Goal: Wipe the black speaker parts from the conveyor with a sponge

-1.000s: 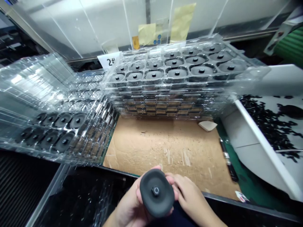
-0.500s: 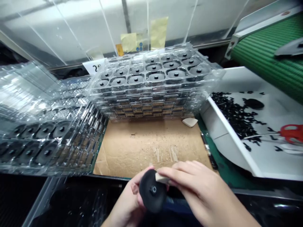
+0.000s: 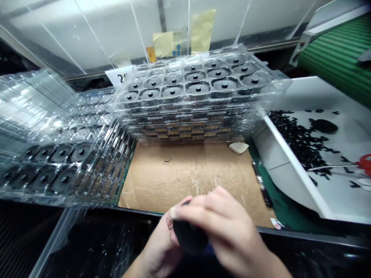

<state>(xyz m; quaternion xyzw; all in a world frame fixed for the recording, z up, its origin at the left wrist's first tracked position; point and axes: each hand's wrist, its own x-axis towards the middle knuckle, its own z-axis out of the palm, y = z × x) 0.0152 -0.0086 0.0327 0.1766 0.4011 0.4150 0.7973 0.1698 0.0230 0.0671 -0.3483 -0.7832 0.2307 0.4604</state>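
Observation:
My left hand (image 3: 160,245) holds a black rubber-like disc (image 3: 189,237) low at the front of the view, its fingers behind and under it. My right hand (image 3: 223,227) is closed over the disc's upper face and hides most of it, including its central stud. A small pale pad showed between my right fingers and the disc half a second ago. No pad is visible there at this moment.
Behind the cardboard sheet (image 3: 174,181) stands a stack of clear plastic trays (image 3: 185,125) holding black discs, with another stack (image 3: 95,181) at left. A pale pad (image 3: 239,147) lies on the cardboard. At right is a white bin (image 3: 295,162) of black scraps with red-handled scissors (image 3: 365,164).
My right hand has moved from beside the disc to over its face, covering the pale pad it pressed there earlier. The disc has tilted away. The view has swung slightly right.

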